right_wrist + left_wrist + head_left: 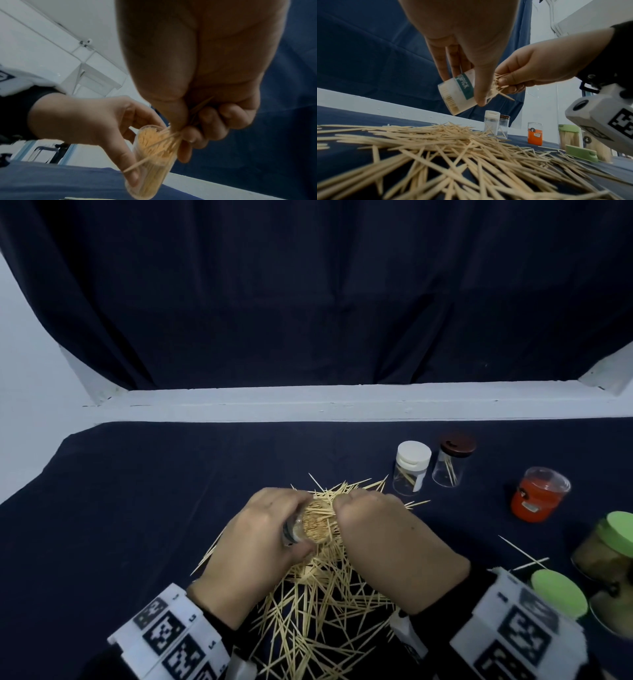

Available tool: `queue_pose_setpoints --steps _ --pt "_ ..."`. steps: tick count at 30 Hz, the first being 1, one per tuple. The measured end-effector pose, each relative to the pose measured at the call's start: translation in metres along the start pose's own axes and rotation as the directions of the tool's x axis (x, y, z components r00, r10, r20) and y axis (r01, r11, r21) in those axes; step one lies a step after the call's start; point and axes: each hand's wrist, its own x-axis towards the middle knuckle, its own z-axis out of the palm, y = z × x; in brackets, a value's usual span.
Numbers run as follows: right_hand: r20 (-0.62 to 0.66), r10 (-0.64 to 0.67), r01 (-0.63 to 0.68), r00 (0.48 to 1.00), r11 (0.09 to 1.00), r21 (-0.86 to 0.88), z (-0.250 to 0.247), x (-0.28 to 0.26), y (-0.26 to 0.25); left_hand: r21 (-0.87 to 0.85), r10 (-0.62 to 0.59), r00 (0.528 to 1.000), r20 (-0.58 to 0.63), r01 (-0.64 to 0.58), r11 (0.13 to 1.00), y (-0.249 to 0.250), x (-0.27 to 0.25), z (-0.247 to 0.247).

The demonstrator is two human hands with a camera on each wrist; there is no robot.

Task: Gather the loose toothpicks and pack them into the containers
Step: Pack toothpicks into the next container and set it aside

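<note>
My left hand (270, 529) grips a clear toothpick container (313, 527) with a green label (464, 86), tilted above the table, its open mouth full of toothpick ends (150, 136). My right hand (370, 525) pinches a small bundle of toothpicks (498, 85) at that mouth; their tips enter the container (149, 159). A big loose heap of toothpicks (318, 607) lies on the dark blue cloth under both hands, also seen in the left wrist view as the toothpick heap (447, 146).
At the back right stand a white-lidded jar (411, 467) and a brown-lidded jar (452, 463), each holding a few toothpicks. An orange jar (537, 498) and two green-lidded jars (609, 546) (561, 594) sit at the right edge. Stray toothpicks (524, 556) lie near them.
</note>
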Motion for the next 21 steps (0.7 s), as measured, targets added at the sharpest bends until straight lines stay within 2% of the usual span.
queue_pose_setpoints --steps 2,4,7,10,13,18,21 --pt "0.015 0.005 -0.005 1.000 0.999 -0.035 0.001 0.002 -0.006 0.034 0.039 0.999 0.001 -0.039 0.999 0.000 0.000 0.003" --pt "0.003 0.017 -0.017 1.000 1.000 0.013 0.006 0.003 -0.007 0.033 0.031 0.999 -0.021 -0.031 0.999 -0.002 0.000 0.004" --pt "-0.089 0.046 -0.023 0.995 0.970 0.243 0.014 0.005 -0.002 -0.002 -0.014 0.999 -0.038 0.014 1.000 -0.005 0.001 0.001" --pt "-0.152 0.105 -0.034 0.983 0.912 0.408 0.022 0.011 0.004 -0.002 -0.003 0.999 -0.048 0.003 1.000 -0.005 0.001 -0.001" --pt "-0.191 0.135 -0.035 0.972 0.893 0.450 0.029 0.017 0.006 -0.021 -0.009 0.999 -0.041 0.009 1.000 -0.004 0.001 0.000" --pt "-0.157 0.145 -0.062 0.977 0.894 0.444 0.027 0.022 0.005 -0.019 0.043 0.999 -0.012 -0.043 0.999 -0.006 0.000 0.002" --pt "-0.180 0.206 -0.065 0.962 0.811 0.582 0.025 0.020 0.008 -0.063 0.008 0.999 -0.032 -0.010 0.998 -0.005 0.001 -0.001"
